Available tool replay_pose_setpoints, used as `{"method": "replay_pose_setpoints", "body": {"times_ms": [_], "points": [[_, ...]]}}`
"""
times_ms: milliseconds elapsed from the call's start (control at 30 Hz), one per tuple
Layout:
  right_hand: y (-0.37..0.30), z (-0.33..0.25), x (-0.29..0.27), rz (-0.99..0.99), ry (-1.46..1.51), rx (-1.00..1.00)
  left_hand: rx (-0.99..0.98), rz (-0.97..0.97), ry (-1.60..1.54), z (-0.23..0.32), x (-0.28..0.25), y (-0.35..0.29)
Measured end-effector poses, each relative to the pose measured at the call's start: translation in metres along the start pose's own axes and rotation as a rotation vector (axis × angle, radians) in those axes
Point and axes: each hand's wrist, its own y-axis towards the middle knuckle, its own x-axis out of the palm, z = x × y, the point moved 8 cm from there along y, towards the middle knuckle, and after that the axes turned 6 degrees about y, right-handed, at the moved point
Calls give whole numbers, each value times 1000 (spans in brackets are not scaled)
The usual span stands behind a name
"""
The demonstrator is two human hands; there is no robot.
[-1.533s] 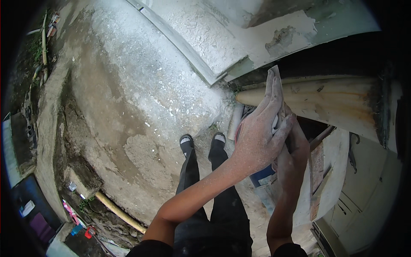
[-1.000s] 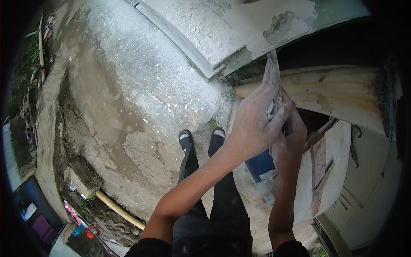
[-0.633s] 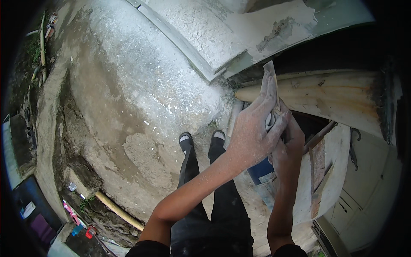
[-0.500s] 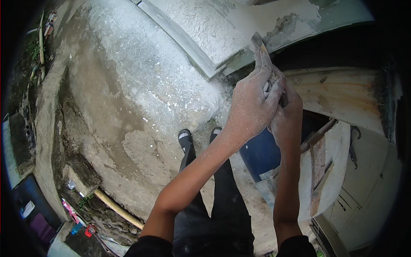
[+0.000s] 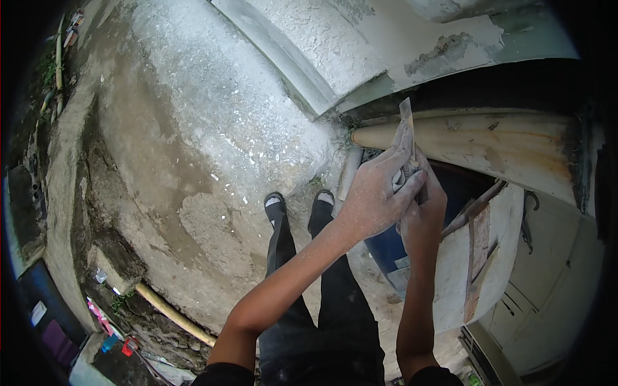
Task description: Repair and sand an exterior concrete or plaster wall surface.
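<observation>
Both dust-covered hands are together in front of me, right of the middle. A narrow flat-bladed scraper (image 5: 405, 110) sticks up past the fingers, blade pointing away. My left hand (image 5: 380, 190) is closed round it, with the index finger stretched along the tool. My right hand (image 5: 428, 202) is pressed against the left from the right side, its fingers closed round the tool's lower part. Most of the handle is hidden. Something whitish shows between the fingers, too covered to make out. Beyond the hands lies a white panel (image 5: 309, 45) with a rough, patchy coating.
Stained yellowish sheet (image 5: 476, 138) extends to the right behind my hands. A blue container (image 5: 386, 248) stands below them, beside a curved white board (image 5: 496, 257). White powder and flakes cover the concrete floor (image 5: 193, 116). A bamboo pole (image 5: 174, 315) lies at lower left.
Both hands, with the scraper, have drawn back toward me from the white panel's edge. The blade stood against the panel before and is now apart from it.
</observation>
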Motion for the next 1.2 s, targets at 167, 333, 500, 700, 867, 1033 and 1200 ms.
{"method": "replay_pose_setpoints", "body": {"times_ms": [167,333,500,700,867,1033,1200], "points": [[15,6,7,-92,-126,23,-279,-281,-65,-27,12,18],[9,5,5,-33,-21,66,-259,-249,-40,-22,10,12],[-3,9,3,-14,49,43,-36,-70,39,-3,0,3],[12,21,7,-59,58,154,-297,-271,49,-21,11,18],[8,10,3,60,116,37,-200,-82,17,-13,6,12],[9,18,16,-57,-1,19,-174,-171,74,-25,1,11],[18,11,10,-56,-46,-12,-110,-142,86,-15,0,16]]}}
